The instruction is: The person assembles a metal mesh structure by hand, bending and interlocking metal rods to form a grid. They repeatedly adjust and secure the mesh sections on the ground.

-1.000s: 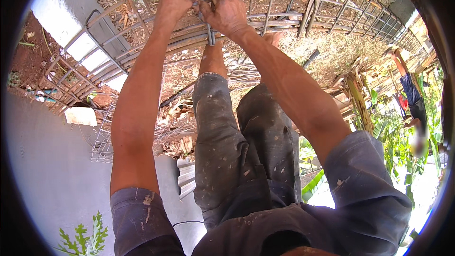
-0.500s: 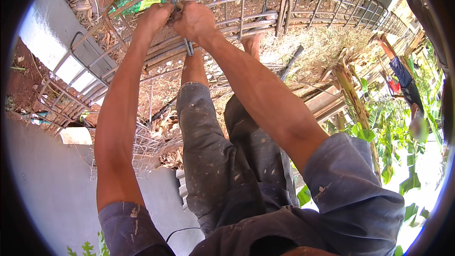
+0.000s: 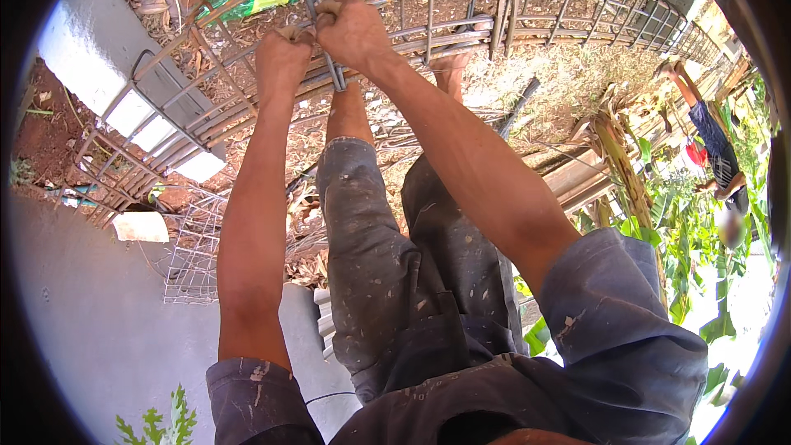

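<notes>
A long steel rebar cage [image 3: 568, 12] curves across the far side, built of lengthwise rods with stirrups around them. At one double-looking stirrup [image 3: 338, 74] both my hands are closed. My right hand [image 3: 354, 31] is a fist against the stirrup's right side. Just left of and slightly nearer than it, my left hand [image 3: 284, 58] has its fingers curled in, knuckles almost meeting the right hand. What sits inside either set of fingers is hidden. A pair of pincers [image 3: 504, 16] hangs from the cage rods, to the right of my hands.
Under the cage's left part stands a grey block [image 3: 111, 41]. A green plastic bottle [image 3: 247, 7] lies among dry leaves. Wire mesh [image 3: 194, 259] leans by a grey wall [image 3: 107, 305]. Another person [image 3: 717, 136] is at the far right near banana plants [image 3: 684, 264].
My left hand has come down and toward me, slightly apart from the right hand. The right stays near the stirrup. The whole view has shifted a little.
</notes>
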### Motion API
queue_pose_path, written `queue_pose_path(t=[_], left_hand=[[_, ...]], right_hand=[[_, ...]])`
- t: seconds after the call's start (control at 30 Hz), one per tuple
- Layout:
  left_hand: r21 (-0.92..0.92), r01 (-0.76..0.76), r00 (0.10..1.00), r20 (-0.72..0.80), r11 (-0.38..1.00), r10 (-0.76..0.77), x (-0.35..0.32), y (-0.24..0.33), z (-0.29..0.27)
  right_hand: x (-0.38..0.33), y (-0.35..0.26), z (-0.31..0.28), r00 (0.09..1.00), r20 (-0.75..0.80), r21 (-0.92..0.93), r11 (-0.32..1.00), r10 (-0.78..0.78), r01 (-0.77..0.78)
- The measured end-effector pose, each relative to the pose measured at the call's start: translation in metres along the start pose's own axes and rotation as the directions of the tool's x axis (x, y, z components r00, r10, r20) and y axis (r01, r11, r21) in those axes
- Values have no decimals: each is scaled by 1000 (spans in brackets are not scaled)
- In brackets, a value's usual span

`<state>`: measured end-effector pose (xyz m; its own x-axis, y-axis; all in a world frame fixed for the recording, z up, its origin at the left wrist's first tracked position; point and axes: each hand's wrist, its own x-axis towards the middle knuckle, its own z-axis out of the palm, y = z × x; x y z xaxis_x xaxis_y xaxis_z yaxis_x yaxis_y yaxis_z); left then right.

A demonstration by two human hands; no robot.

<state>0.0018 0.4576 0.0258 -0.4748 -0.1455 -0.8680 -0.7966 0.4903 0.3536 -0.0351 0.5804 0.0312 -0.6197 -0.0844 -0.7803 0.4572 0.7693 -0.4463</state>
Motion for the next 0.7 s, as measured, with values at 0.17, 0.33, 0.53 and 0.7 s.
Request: queue_pose_path(t=[0.17, 0.33, 0.53, 0.7], left_hand=[[-355, 413, 901, 292, 839, -320, 19, 16, -12], [-392, 304, 949, 204, 868, -240, 12, 16, -2], [649, -336, 935, 140, 683, 326, -13, 77, 3], [746, -564, 823, 473, 355, 314, -1, 82, 6]], right_hand=[[-38, 12, -11, 992, -119, 71, 996, -49, 58], [-60, 6, 28, 988, 124, -221, 968, -90, 115], [-68, 0, 50, 969, -45, 434, 869, -242, 237], [-67, -6, 30, 953, 158, 671, 736, -258, 88]])
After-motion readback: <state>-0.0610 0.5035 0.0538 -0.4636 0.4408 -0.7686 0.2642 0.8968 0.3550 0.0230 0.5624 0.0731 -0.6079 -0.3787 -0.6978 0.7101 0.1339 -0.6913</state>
